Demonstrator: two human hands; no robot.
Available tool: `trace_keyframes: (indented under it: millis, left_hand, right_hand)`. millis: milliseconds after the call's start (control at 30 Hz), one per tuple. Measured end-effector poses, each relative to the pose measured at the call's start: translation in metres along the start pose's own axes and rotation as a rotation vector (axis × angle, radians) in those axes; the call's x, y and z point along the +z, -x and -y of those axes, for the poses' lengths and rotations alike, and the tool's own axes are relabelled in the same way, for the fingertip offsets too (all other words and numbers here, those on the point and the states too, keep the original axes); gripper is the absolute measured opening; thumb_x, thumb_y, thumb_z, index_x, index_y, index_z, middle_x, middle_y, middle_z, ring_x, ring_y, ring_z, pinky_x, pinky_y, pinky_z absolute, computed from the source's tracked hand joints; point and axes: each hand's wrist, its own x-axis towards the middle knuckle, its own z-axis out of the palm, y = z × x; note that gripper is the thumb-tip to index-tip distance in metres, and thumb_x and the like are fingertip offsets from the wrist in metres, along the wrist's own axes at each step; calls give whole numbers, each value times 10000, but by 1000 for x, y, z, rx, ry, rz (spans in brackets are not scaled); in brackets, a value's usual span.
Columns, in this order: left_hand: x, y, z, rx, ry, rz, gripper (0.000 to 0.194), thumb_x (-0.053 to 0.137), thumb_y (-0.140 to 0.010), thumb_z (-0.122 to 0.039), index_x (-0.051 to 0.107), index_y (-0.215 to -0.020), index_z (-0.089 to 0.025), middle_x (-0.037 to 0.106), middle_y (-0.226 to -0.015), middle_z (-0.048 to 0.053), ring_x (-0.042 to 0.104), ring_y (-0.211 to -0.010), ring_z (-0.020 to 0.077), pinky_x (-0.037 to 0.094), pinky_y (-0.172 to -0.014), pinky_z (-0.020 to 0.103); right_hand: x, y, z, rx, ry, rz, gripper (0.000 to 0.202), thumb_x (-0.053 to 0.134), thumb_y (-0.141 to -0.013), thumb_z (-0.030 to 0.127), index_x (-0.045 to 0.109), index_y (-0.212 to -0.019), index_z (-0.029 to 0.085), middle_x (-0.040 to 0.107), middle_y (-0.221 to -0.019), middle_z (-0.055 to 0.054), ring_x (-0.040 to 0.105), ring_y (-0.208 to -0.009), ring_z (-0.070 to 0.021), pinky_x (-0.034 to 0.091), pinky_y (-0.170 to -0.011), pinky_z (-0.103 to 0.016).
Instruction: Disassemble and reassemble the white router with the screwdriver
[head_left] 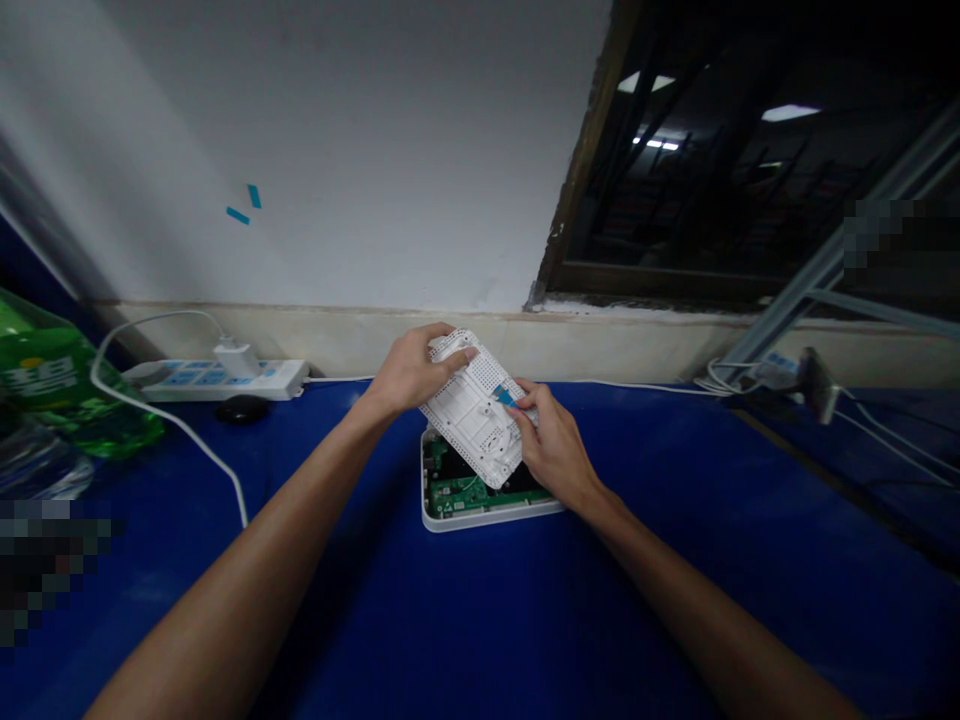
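Left hand: the left hand (409, 375) is closed on the far top corner of a white perforated plastic cover (474, 410), fingers curled over its edge.
Right hand: the right hand (553, 450) is gripped on the cover's right edge, beside a small blue tab (503, 396).
Cover: held tilted, lifted above the tray, near corner low over it.
Tray: a white plastic base tray (480, 517) with a green circuit board (461, 490) inside is laid flat on the blue worktop (480, 620), under the cover.
Left side: a white power strip (217, 378) with a white cable (172, 425), a green plastic bottle (67, 395).
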Motion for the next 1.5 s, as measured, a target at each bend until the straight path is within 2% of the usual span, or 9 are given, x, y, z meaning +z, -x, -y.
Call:
trace_keyframes:
  millis: [300, 400, 500, 600, 800, 1167, 1267, 1367, 1500]
  left_hand:
    - [0, 0, 0, 3, 9, -11, 403, 662, -859, -461, 681, -1121, -155, 726, -1036, 112, 667, -792, 217, 508, -651, 290]
    - [-1, 0, 1, 5, 27, -4, 406, 657, -863, -471, 678, -1118, -156, 721, -1050, 112, 665, -799, 217, 507, -648, 289]
    - [-2, -1, 4, 6, 62, -5, 396, 644, -874, -476, 674, -1110, -160, 721, -1036, 105, 663, -784, 211, 503, -642, 287]
    - [-1, -1, 6, -1, 87, 8, 379, 642, -876, -469, 673, -1091, -159, 723, -1021, 103, 663, -778, 207, 499, -638, 283]
    - [2, -1, 6, -26, 94, 6, 417, 657, -859, -489, 672, -1107, -154, 724, -1027, 117, 666, -794, 221, 502, -643, 292]
    - [-3, -1, 2, -9, 40, -57, 425, 670, -846, -493, 680, -1104, -155, 726, -993, 108, 654, -765, 210, 492, -635, 288]
    - [-5, 0, 0, 5, 40, -65, 401, 663, -856, -486, 682, -1089, -160, 725, -987, 102, 653, -755, 202, 486, -627, 281]
    - [-6, 1, -1, 20, 60, -60, 381, 666, -859, -470, 681, -1082, -161, 723, -1009, 103, 653, -768, 200, 485, -627, 274]
    - [-4, 1, 0, -29, 115, -59, 392, 685, -847, -460, 690, -1087, -150, 729, -978, 107, 651, -748, 200, 482, -610, 274]
  right_hand:
    - [-2, 1, -3, -10, -28, 10, 64, 493, -943, 195, 473, -981, 243, 640, -1325, -133, 626, -1210, -257, 544, -945, -457]
    - [-3, 3, -2, 14, -31, -10, 55, 524, -958, 258, 495, -1000, 241, 653, -1314, -127, 654, -1168, -259, 565, -908, -435]
    - [-3, 2, 2, 48, -13, -71, 157, 581, -949, 333, 536, -1056, 227, 646, -1330, -140, 667, -1151, -270, 565, -916, -442]
    - [-3, -1, 6, 15, 42, -154, 193, 616, -933, 337, 610, -1083, 216, 624, -1363, -145, 638, -1204, -279, 517, -1008, -478]
    - [2, -4, 5, -23, 68, -263, 100, 666, -894, 299, 664, -924, 204, 711, -1216, -131, 697, -1088, -280, 554, -951, -480]
    - [0, -5, -4, -30, 178, -53, 93, 496, -968, 290, 548, -940, 218, 717, -930, -101, 691, -813, -229, 562, -715, -387]
    - [-3, -5, 1, -27, 154, -98, 140, 550, -963, 327, 587, -1038, 214, 718, -973, -87, 697, -866, -221, 574, -771, -384]
    - [-3, -6, 6, -70, 106, -158, 195, 591, -950, 300, 636, -1120, 213, 701, -1196, -110, 675, -1098, -240, 545, -960, -434]
    - [0, -6, 9, -83, 71, -237, 133, 626, -922, 270, 710, -1008, 214, 692, -1253, -112, 669, -1144, -261, 530, -1010, -487]
